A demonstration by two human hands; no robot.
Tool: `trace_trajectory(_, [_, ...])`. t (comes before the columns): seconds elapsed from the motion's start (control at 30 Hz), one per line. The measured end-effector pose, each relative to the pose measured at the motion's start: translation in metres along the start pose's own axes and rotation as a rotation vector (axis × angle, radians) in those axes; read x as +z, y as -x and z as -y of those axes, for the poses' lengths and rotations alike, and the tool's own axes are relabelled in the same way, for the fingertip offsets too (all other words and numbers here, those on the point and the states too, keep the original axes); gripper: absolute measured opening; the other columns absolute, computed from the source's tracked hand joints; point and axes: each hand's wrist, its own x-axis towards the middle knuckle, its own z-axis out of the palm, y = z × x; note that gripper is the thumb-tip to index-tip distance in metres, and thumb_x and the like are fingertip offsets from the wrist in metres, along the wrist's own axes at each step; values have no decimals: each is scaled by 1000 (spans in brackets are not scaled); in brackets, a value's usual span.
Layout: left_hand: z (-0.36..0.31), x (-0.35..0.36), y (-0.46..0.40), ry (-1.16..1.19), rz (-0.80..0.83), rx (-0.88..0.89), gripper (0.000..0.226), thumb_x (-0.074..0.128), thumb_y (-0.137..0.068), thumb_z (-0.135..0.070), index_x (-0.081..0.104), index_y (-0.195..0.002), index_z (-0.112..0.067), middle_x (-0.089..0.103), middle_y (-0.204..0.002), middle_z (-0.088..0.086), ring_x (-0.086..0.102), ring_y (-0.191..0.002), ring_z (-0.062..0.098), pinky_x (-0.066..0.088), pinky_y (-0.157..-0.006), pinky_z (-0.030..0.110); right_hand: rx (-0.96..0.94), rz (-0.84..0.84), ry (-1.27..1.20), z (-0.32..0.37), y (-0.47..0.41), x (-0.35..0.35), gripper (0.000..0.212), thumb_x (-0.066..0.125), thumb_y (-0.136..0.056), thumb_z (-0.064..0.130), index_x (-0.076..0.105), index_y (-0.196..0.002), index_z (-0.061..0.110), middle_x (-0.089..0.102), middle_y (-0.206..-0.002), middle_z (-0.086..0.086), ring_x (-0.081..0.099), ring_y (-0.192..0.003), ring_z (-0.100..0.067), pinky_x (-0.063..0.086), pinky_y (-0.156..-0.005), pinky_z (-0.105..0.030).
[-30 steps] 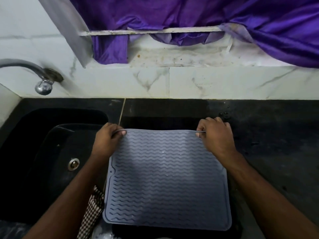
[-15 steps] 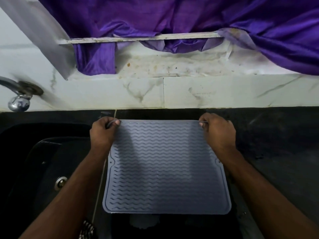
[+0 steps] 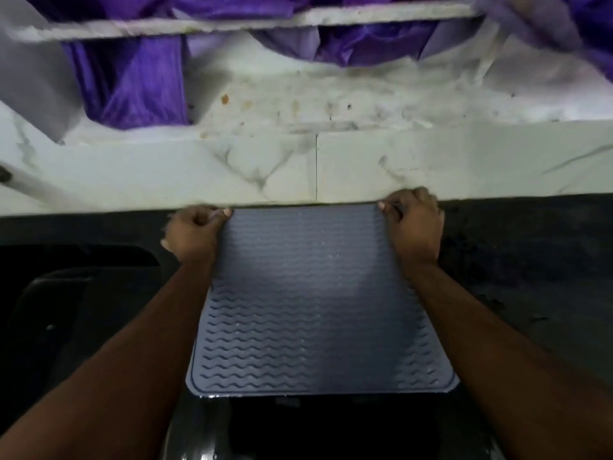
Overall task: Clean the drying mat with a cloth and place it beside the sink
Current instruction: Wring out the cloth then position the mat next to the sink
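Dark stone counter [image 3: 517, 260] is seen running below a white marbled wall [image 3: 298, 167]; purple cloth [image 3: 132, 91] hangs from a ledge above; frame blurred at the top. A dark sink [image 3: 66, 293] is set into the counter at the left. The grey drying mat [image 3: 315, 300], ribbed with wavy lines, is spread on the counter just right of the sink, its far edge drawn up against the wall; small water specks are noted on it. The far left corner is pinched by the left hand [image 3: 194, 234], fingers curled; the far right corner is pinched by the right hand [image 3: 414, 224], likewise curled. Both forearms are stretched along the mat's sides.
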Motion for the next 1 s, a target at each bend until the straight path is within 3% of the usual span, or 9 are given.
trace_trajectory(0.13, [11, 5, -7, 43, -2, -19, 32, 82, -75, -49, 73, -75, -18, 68, -67, -7, 54, -56, 5, 48, -63, 26, -8, -45, 65, 2, -6, 5, 22, 58, -91, 45, 67, -91, 24, 60, -100, -4, 53, -100, -27, 37, -79, -39])
trace_trajectory(0.27, [8, 8, -15, 90, -6, -115, 42, 79, -60, -69, 71, -68, -28, 69, -66, -11, 63, -63, 11, 51, -98, 52, 76, -84, 60, 7, -7, 4, 29, 61, -89, 52, 73, -91, 25, 64, -102, 2, 59, -101, -24, 43, -82, -41])
trace_trajectory(0.33, [9, 8, -18, 100, 4, -140, 44, 77, -51, -75, 72, -69, -36, 71, -67, -11, 66, -65, 13, 48, -102, 56, 112, -96, 30, 8, -9, 4, 31, 64, -86, 55, 74, -91, 26, 65, -102, 6, 59, -102, -21, 42, -83, -40])
trace_trajectory(0.53, [8, 7, -19, 78, -2, -143, 50, 82, -57, -69, 71, -72, -23, 71, -69, -8, 63, -64, 12, 50, -100, 54, 111, -141, 60, 7, -9, 7, 31, 67, -81, 60, 67, -87, 29, 61, -103, 4, 57, -101, -23, 42, -80, -41])
trace_trajectory(0.67, [9, -8, -16, 153, 105, -64, 26, 84, -80, -39, 76, -85, -14, 71, -79, 4, 62, -72, 16, 58, -90, 49, 91, -137, 159, 10, -5, 6, 37, 65, -81, 61, 66, -93, 26, 56, -109, -2, 54, -104, -27, 44, -80, -43])
trace_trajectory(0.8, [13, -25, -14, 269, 208, -38, 9, 81, -84, -9, 73, -88, -8, 65, -74, 2, 57, -67, 9, 54, -76, 30, 78, -258, 234, 15, 1, 0, 42, 63, -77, 58, 56, -102, 25, 53, -111, -5, 51, -101, -28, 37, -78, -40])
trace_trajectory(0.9, [16, -25, -15, 267, 215, -20, 10, 79, -84, -4, 72, -89, 0, 63, -72, 2, 55, -64, 8, 50, -71, 24, -26, -205, 230, 13, 2, 0, 24, 62, -84, 45, 60, -91, 22, 59, -100, -6, 53, -94, -30, 36, -77, -40])
trace_trajectory(1.0, [19, -21, -15, 269, 186, 0, 11, 80, -84, -6, 73, -91, -1, 63, -72, 1, 55, -65, 9, 50, -68, 21, -43, -139, 69, 14, 1, 0, 12, 64, -88, 32, 61, -86, 21, 66, -89, -1, 59, -83, -28, 41, -72, -37])
